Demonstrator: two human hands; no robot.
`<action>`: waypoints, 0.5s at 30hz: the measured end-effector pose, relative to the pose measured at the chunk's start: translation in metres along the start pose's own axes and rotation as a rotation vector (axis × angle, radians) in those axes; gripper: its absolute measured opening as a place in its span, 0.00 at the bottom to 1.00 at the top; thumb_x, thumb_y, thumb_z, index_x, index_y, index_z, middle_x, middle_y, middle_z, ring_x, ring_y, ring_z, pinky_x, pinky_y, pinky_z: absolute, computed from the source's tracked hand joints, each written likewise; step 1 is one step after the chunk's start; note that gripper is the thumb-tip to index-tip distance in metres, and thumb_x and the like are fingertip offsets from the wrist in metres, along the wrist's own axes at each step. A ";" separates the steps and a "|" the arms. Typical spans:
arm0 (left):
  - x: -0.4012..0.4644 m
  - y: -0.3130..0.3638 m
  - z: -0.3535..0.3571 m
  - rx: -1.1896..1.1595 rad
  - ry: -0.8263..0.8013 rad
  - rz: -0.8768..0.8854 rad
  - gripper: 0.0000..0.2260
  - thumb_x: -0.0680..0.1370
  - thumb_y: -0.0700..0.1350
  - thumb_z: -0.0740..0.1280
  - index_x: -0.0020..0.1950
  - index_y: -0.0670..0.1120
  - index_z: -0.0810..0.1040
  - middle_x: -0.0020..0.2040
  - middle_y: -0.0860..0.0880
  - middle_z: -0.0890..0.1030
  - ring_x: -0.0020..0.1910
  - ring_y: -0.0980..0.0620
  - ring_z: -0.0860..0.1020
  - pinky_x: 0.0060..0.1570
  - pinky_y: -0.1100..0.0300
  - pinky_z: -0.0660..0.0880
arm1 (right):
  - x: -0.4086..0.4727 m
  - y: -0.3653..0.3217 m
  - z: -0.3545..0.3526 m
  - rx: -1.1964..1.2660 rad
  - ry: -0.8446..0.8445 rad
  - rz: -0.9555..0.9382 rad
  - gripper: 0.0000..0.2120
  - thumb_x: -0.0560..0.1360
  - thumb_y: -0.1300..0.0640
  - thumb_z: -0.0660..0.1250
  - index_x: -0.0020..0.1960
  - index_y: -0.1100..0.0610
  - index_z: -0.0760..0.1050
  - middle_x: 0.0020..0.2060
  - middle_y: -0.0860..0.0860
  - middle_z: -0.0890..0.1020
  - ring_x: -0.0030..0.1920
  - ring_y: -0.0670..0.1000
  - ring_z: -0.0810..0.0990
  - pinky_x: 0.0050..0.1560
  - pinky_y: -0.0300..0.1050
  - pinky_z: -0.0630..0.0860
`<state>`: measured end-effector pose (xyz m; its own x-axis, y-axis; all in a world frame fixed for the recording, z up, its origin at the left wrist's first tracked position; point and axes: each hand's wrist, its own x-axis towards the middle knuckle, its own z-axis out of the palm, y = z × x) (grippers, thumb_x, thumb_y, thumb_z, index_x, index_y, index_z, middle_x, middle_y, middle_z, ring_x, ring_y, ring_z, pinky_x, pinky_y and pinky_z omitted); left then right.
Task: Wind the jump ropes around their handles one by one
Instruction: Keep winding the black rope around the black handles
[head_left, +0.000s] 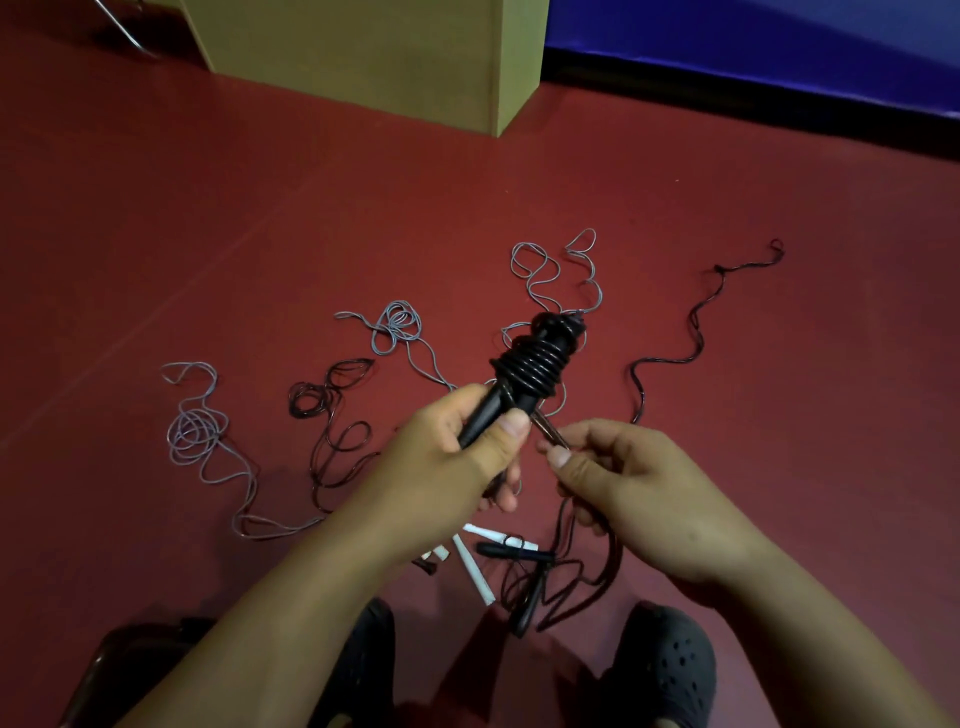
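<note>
Jump rope in hand: black handles (511, 392), paired, with a black cord coil (537, 358) wound round their far half.
Left hand (457, 457): you grip the near ends of the handles, thumb pressed on top.
Right hand (623, 478): you pinch the loose black cord (550, 434) just beside your left thumb; the slack drops below this hand to the floor.
Axis: the handles slant up and away from your left fist, toward the far right; the free cord leaves the coil at its near end, nearer your right hand.
Next move, as I judge it: carry the cord round that slanted axis with your right hand.
Beyond your hands: grey ropes (395, 327) and another black rope (332, 400) lie loose on the red floor (208, 234).
Beneath your hands: white handles (475, 569) and black ones.
</note>
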<state>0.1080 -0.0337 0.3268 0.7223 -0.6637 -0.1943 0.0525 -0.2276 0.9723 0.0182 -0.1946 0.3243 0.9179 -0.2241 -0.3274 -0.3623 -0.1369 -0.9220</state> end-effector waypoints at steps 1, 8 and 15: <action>0.001 -0.001 -0.001 0.030 0.035 -0.001 0.08 0.82 0.45 0.63 0.43 0.51 0.75 0.32 0.51 0.78 0.30 0.52 0.78 0.32 0.64 0.72 | 0.000 -0.001 0.000 0.000 0.010 0.025 0.08 0.78 0.55 0.67 0.47 0.59 0.79 0.27 0.48 0.74 0.29 0.47 0.72 0.33 0.45 0.69; 0.004 -0.014 -0.007 0.276 0.237 0.020 0.04 0.79 0.50 0.66 0.44 0.57 0.76 0.37 0.41 0.79 0.34 0.42 0.78 0.39 0.44 0.76 | -0.001 -0.005 0.000 -0.153 0.005 0.040 0.15 0.77 0.47 0.68 0.41 0.59 0.76 0.28 0.47 0.69 0.29 0.48 0.68 0.35 0.47 0.69; 0.003 -0.014 -0.008 0.366 0.270 -0.036 0.06 0.73 0.59 0.64 0.45 0.60 0.76 0.35 0.45 0.79 0.34 0.42 0.80 0.39 0.43 0.78 | -0.007 -0.014 0.004 -0.297 -0.056 -0.130 0.15 0.79 0.52 0.66 0.38 0.60 0.73 0.25 0.44 0.65 0.27 0.43 0.62 0.29 0.35 0.61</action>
<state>0.1151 -0.0264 0.3137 0.8807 -0.4526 -0.1394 -0.1314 -0.5164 0.8462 0.0176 -0.1871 0.3381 0.9641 -0.1337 -0.2296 -0.2653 -0.4386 -0.8586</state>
